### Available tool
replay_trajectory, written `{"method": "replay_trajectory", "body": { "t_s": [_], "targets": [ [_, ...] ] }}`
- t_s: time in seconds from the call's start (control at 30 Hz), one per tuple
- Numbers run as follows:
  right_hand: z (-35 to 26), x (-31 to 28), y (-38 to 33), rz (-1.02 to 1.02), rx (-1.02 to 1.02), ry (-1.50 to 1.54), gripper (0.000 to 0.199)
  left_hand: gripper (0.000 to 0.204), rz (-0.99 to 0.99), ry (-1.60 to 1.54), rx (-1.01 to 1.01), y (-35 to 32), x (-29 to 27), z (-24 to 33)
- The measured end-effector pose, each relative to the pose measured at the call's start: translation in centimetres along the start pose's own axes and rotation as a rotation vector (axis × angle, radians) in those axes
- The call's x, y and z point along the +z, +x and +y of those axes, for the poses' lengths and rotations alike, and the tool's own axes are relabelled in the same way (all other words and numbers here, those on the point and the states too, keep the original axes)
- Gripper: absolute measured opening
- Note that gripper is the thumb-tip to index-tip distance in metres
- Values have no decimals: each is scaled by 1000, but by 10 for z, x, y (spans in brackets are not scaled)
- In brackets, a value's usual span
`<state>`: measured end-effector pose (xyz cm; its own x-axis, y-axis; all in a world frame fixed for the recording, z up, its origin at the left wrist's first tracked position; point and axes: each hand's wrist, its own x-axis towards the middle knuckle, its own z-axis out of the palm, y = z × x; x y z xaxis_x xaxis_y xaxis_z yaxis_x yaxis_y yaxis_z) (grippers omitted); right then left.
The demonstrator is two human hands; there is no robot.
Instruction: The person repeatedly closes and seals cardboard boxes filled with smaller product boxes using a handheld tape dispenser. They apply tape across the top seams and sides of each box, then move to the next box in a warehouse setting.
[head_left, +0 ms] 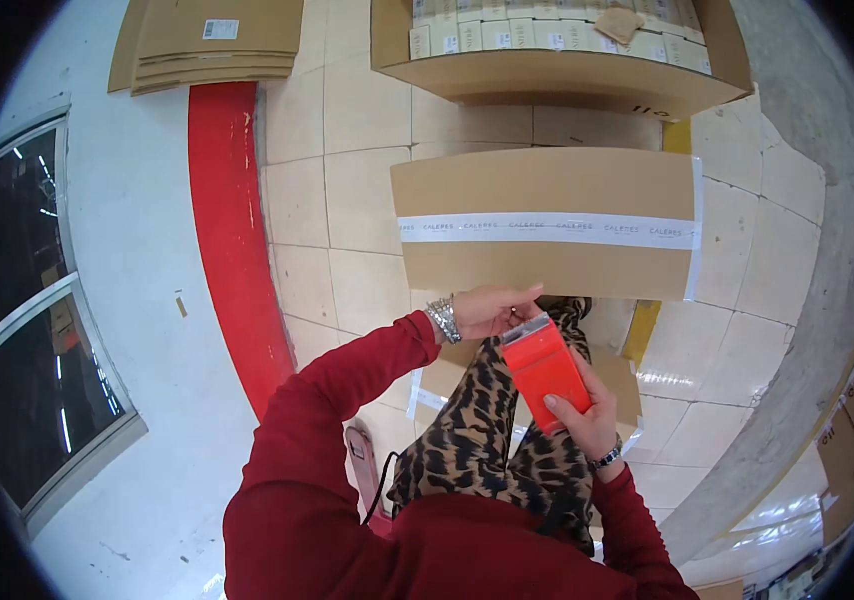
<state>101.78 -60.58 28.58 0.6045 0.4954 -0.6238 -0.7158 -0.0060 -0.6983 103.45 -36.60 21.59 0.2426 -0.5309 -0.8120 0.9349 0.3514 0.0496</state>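
Observation:
My right hand [587,405] is wrapped round a red tape dispenser [539,368], boxy in shape, with the thumb lying across its near face. A greyish, shiny strip shows at the dispenser's far end. Close by that end is my left hand [492,310], thumb and a finger stretched out and apart; the fingertips reach the strip, and its lower fingers are partly hidden. Just beyond both hands lies a closed brown carton [547,272], with printed white tape [547,230] along its middle seam.
Farther off stands an open carton [557,85] full of small white boxes [537,35]. Flattened cardboard [217,55] is stacked at the far left by a red band [227,200]. More taped cardboard [437,385] lies by my legs, and cartons [852,410] line the right edge.

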Motion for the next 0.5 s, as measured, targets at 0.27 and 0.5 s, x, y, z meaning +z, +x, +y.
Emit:
{"method": "replay_trajectory", "body": {
  "t_s": [0.27, 0.5],
  "targets": [
    [-13, 18, 6, 65, -31, -15, 66, 17, 11, -68, -29, -5, 9, 29],
    [-9, 117, 47, 143, -11, 24, 67, 15, 71, 488, 5, -29, -77, 61]
  ]
}}
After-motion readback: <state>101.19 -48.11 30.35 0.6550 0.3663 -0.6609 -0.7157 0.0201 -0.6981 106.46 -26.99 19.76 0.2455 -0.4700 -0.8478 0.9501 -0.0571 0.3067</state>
